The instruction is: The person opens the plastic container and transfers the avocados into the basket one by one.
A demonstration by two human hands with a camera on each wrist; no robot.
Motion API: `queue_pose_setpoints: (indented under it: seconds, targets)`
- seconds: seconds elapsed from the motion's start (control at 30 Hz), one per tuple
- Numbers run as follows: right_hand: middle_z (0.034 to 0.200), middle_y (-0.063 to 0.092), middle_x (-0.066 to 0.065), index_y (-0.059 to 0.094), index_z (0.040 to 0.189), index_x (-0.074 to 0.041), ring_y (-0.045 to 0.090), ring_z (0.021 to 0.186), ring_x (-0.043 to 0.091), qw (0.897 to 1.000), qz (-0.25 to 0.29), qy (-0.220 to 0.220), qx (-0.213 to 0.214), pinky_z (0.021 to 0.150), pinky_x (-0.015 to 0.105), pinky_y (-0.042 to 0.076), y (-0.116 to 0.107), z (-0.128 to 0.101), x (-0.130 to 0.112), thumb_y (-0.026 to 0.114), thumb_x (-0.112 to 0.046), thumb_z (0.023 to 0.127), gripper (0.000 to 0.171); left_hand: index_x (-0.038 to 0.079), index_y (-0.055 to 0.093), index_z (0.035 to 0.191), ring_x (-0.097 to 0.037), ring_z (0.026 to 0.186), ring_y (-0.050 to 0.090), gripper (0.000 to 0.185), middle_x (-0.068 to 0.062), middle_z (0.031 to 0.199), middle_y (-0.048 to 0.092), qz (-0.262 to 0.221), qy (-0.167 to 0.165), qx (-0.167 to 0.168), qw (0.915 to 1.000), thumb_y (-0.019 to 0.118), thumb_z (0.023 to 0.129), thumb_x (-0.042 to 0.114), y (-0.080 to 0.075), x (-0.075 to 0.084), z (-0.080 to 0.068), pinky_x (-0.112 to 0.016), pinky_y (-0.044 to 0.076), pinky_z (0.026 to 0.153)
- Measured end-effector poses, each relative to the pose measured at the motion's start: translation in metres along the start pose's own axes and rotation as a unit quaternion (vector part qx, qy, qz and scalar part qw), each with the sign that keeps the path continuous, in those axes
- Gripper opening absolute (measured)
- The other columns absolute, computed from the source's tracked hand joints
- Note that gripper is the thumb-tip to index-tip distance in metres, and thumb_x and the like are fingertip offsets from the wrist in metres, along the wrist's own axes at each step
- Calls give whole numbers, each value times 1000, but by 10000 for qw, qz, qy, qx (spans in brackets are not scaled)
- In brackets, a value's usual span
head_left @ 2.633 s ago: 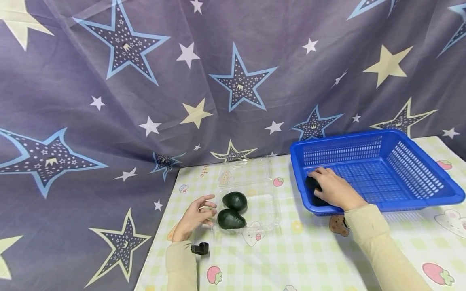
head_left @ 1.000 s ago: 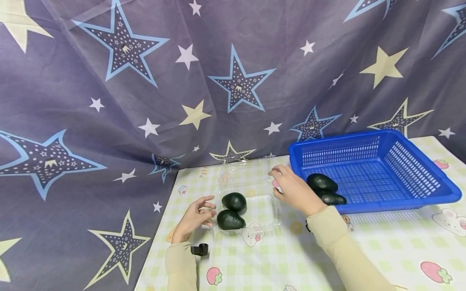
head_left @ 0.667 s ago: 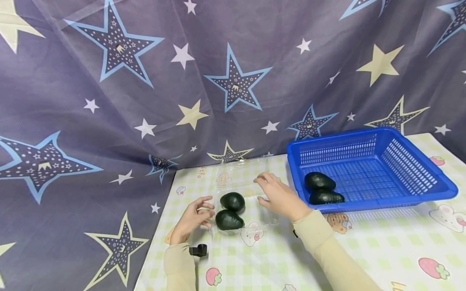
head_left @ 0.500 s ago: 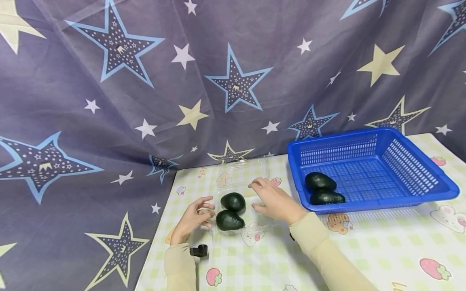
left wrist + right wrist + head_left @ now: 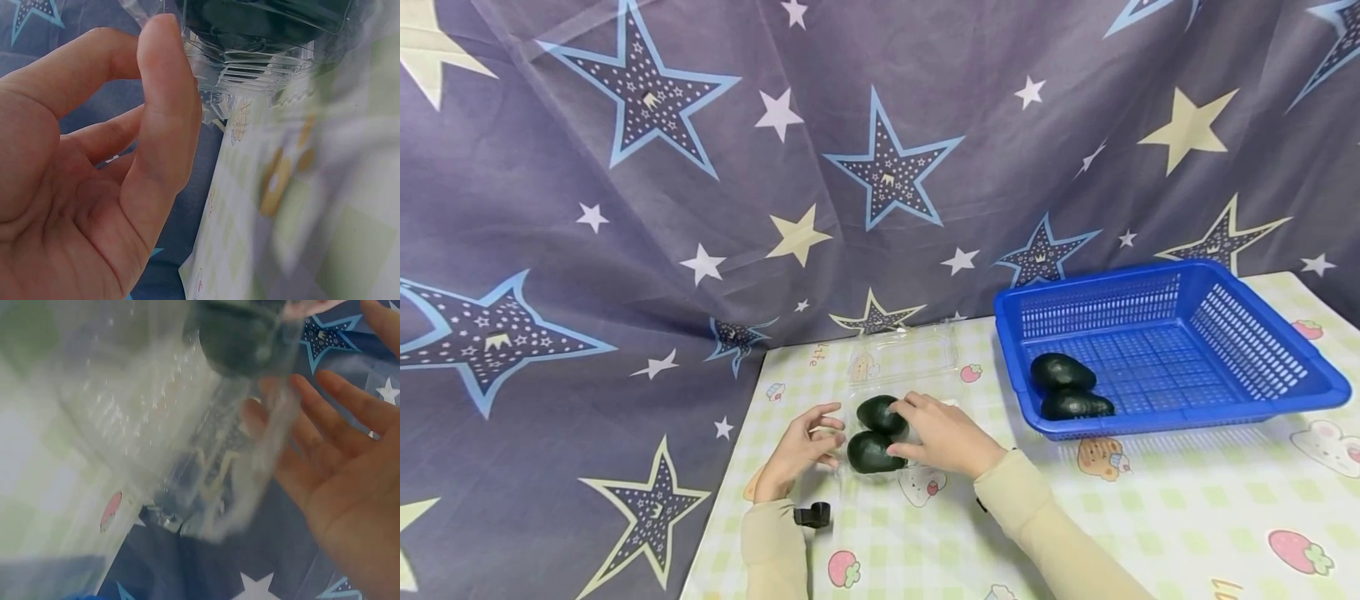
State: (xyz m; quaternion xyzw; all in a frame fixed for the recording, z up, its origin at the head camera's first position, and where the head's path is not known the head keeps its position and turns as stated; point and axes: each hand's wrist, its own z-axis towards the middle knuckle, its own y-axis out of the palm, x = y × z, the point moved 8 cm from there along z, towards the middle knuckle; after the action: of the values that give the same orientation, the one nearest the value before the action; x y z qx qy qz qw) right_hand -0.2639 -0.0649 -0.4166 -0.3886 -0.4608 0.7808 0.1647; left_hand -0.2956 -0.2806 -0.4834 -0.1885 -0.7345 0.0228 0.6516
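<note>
A clear plastic clamshell tray [image 5: 917,354] lies open on the checked tablecloth with two dark avocados in its base. My right hand [image 5: 940,433] reaches over them: its fingers [image 5: 901,407] touch the top of the far avocado [image 5: 876,414], and the thumb lies beside the near avocado [image 5: 867,452]. In the right wrist view the right hand [image 5: 350,487] is spread, with an avocado [image 5: 240,334] seen through the tray [image 5: 187,444]. My left hand [image 5: 801,446] rests at the tray's left edge. In the left wrist view its thumb [image 5: 162,106] is against the tray wall [image 5: 262,69].
A blue plastic basket [image 5: 1322,387] stands at the right and holds two more avocados [image 5: 1060,372] [image 5: 1075,405]. A star-patterned curtain [image 5: 625,250] hangs behind and to the left of the table. A small black device [image 5: 812,514] sits at my left wrist.
My right hand left an avocado in the blue basket and moved left across the table onto the avocados in the clear tray. The left hand stayed put.
</note>
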Motion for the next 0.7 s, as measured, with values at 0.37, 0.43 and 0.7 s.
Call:
queue_pose_setpoints:
  seconds: [0.37, 0.43, 0.7]
  targets:
    - [123, 62, 13, 60, 131, -5, 64, 107, 27, 9998, 97, -45, -180, 91, 43, 58, 20, 7, -8, 70, -48, 89, 61, 1, 41, 148, -30, 92, 64, 62, -29, 124, 52, 13, -19, 4, 10000, 66, 91, 0, 1, -1, 0, -33, 64, 63]
    - [122, 62, 12, 61, 131, -5, 65, 105, 26, 9998, 76, -59, -175, 91, 42, 58, 23, 9, -9, 70, -48, 89, 61, 1, 41, 148, -29, 92, 64, 62, -28, 124, 52, 33, -27, 10, 10000, 66, 91, 0, 1, -2, 0, -33, 64, 63]
    - [123, 60, 12, 60, 132, -7, 66, 101, 27, 9990, 178, -21, -421, 89, 40, 58, 39, 14, -12, 72, -49, 87, 62, 2, 42, 148, -27, 91, 64, 61, -27, 124, 53, 72, -33, 33, 10000, 66, 92, 1, -1, -2, -2, -33, 64, 63]
